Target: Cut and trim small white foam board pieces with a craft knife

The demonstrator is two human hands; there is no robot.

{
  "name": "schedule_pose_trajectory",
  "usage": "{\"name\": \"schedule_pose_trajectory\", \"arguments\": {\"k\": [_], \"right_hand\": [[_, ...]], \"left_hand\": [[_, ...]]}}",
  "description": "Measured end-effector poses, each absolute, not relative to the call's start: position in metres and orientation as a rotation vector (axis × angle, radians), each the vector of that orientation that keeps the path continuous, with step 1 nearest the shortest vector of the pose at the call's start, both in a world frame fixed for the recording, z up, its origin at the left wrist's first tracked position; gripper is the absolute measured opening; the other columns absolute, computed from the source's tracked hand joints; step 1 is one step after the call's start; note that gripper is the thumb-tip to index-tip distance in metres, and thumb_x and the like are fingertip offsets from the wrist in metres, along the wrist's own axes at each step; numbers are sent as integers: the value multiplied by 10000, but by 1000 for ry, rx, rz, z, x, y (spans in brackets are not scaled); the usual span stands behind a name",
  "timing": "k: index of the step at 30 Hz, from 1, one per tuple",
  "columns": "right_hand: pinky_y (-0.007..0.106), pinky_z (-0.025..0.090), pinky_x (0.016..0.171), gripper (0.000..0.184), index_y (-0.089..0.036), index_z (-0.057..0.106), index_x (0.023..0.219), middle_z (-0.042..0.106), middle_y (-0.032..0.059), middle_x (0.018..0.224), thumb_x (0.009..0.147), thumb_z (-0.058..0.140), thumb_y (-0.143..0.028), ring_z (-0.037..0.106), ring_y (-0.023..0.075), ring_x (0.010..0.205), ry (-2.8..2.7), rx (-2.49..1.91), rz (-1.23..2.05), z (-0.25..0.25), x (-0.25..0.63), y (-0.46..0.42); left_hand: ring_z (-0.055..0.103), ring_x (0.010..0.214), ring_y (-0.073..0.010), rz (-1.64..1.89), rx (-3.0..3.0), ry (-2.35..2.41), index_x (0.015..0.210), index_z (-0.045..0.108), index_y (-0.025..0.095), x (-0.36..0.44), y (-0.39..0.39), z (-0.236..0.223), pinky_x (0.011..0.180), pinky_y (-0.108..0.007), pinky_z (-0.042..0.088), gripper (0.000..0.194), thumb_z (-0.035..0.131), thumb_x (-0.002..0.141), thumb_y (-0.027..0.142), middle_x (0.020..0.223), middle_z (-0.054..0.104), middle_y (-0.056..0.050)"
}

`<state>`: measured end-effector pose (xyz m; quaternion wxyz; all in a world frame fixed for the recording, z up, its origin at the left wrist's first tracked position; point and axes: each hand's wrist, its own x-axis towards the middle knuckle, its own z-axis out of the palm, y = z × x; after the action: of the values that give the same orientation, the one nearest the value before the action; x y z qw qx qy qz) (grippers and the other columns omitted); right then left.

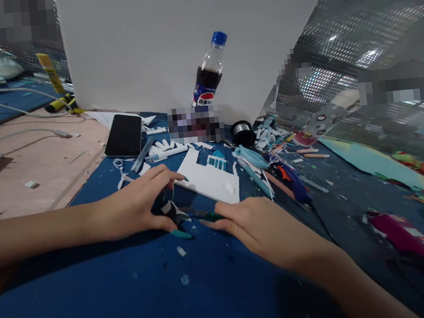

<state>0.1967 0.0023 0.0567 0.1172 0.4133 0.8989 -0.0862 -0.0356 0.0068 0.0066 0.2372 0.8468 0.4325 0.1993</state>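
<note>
Just above the blue mat, my left hand (pixel 137 201) curls around a small black-and-white piece (pixel 172 211), with the index finger and thumb apart and long teal nails showing. The lower fingers are hidden behind the piece. From the right, my right hand (pixel 252 225) grips a green-handled tool (pixel 212 216), fingers closed around it. Its dark metal tip reaches the piece's right edge; whether it is pliers or scissors I cannot tell. Beyond both hands lies a white board (pixel 206 179) with a notch in its far edge. A teal grid-patterned piece (pixel 217 162) rests on it.
A cola bottle (pixel 209 74) stands at the back, beside a wire spool (pixel 242 133). A black-screened phone (pixel 123 135) lies left. White scraps litter the blue mat (pixel 152 284). To the right are a dark blue glue gun (pixel 288 176) and a magenta object (pixel 411 242).
</note>
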Motion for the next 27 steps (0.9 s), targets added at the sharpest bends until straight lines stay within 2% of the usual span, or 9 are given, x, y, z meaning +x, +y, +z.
{"name": "schedule_pose_trajectory", "arguments": {"k": [2,5,8,18,22,27], "right_hand": [[243,272,482,254,-180,532,733,613,32,647,918,409,-304,571,172,590,2679,1199,-198,55,198,5],[257,302,529,246,-180,553,731,639,51,708,912,430,-293,588,192,677,2756,1156,-106,51,200,11],[255,306,540,239,-176,568,718,634,52,696,904,452,-273,578,180,667,2793,1127,-73,49,202,15],[244,305,546,217,-180,579,759,622,32,703,907,450,-272,573,171,685,2753,1153,23,47,198,14],[245,302,549,211,-180,573,752,620,28,683,904,456,-270,573,168,676,2816,1130,25,41,200,16],[238,286,532,192,-168,571,723,623,28,656,883,475,-212,569,159,644,2877,1089,59,36,205,20]], "left_hand": [[478,1006,-255,572,2339,1182,1234,376,234,-37,7,9,774,-317,439,642,687,701,410,1116,439,-80],[480,1004,-244,581,2342,1124,1243,366,237,-39,9,9,798,-319,429,621,685,720,339,1096,472,-71],[487,987,-228,565,2312,1077,1247,370,239,-40,10,5,786,-302,422,616,687,721,287,1064,508,-54],[494,955,-203,491,2213,1080,1261,365,275,-41,16,3,763,-278,405,640,701,715,267,1033,523,-22],[495,934,-202,509,2220,1059,1235,393,253,-40,17,3,732,-265,401,615,708,706,249,1002,527,-20],[494,938,-209,516,2242,991,1218,402,225,-38,22,2,770,-298,409,639,741,678,270,990,528,-34]]}}
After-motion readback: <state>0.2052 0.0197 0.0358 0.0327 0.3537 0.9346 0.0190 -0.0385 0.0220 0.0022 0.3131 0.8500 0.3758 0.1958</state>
